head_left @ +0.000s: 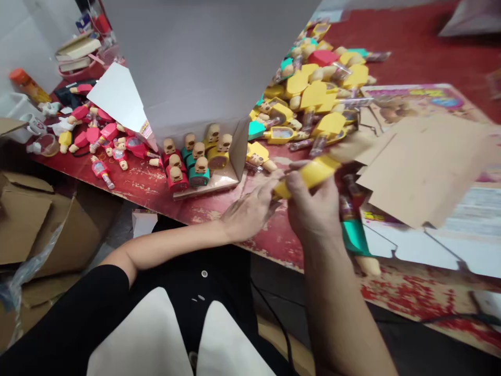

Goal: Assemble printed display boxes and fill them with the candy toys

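Both my hands meet at a yellow bear-headed toy [319, 171], blurred by motion and tilted above the table's front edge. My right hand [313, 209] is wrapped round its body, with the beige head end pointing right. At the toy's lower left end are the fingers of my left hand [252, 209], closed against it. To the left of them stands an open display box [235, 183]. Inside it, similar toys stand in rows: red toys [178, 180], green toys [199, 176] and yellow toys [217, 156], heads up.
A pile of mostly yellow toys [313, 96] lies behind my right hand. Red toys [94, 134] are scattered left of the box. Flat printed card sheets [426, 167] cover the right side. A green toy [355, 237] lies by my right wrist. Cardboard cartons [58, 224] stand lower left.
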Demonstrator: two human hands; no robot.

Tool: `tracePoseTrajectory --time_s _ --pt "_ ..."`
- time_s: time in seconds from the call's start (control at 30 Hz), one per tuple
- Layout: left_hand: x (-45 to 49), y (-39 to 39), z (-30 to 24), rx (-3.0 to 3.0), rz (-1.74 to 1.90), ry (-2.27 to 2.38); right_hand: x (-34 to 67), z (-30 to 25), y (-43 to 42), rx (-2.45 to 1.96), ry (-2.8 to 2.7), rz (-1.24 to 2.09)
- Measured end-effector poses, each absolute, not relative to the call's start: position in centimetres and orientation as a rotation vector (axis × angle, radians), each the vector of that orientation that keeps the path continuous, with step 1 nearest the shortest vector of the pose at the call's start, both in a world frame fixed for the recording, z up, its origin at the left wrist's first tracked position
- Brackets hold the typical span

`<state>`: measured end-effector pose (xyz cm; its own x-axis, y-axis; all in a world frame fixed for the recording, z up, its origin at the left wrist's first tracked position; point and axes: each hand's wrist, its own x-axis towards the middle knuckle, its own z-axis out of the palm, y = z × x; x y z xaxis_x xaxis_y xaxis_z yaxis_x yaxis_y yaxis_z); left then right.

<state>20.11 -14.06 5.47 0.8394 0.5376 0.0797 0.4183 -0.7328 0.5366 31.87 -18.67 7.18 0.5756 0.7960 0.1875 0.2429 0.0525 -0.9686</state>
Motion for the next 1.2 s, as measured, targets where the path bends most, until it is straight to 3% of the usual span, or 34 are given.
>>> tracePoseTrajectory --time_s 0.1,0.23,0.33,0.6,0.77,0.9,1.07,1.2 --pt "18.5 -13.1 6.2 2.656 0.281 0.701 31.8 7.8 -20.3 -1.594 -0.826 0.612" --pt "14.6 -7.0 12.3 2.963 0.3 0.609 32.8 9.2 -20.0 -1.431 -0.962 0.502" --pt "13.1 -1.6 15.3 3.062 0.062 0.534 32.0 8.3 -17.4 -1.302 -1.081 0.499" --pt "12.0 0.1 14.2 2.895 0.102 0.495 32.0 3.4 -11.3 -1.327 -1.405 0.723" --pt "11.9 -0.7 15.1 2.888 0.056 0.563 30.0 4.7 -10.4 -1.605 -1.879 0.469" --pt "11.9 -0.4 14.4 2.913 0.169 0.658 28.2 4.6 -10.9 -1.746 -1.804 0.358" --pt "12.1 -0.2 14.2 2.927 0.25 0.583 34.1 1.3 -9.3 -1.739 -1.429 0.156" --pt "12.6 -0.2 14.8 3.008 0.183 0.532 37.9 -1.2 -7.9 -1.866 -1.661 0.22"
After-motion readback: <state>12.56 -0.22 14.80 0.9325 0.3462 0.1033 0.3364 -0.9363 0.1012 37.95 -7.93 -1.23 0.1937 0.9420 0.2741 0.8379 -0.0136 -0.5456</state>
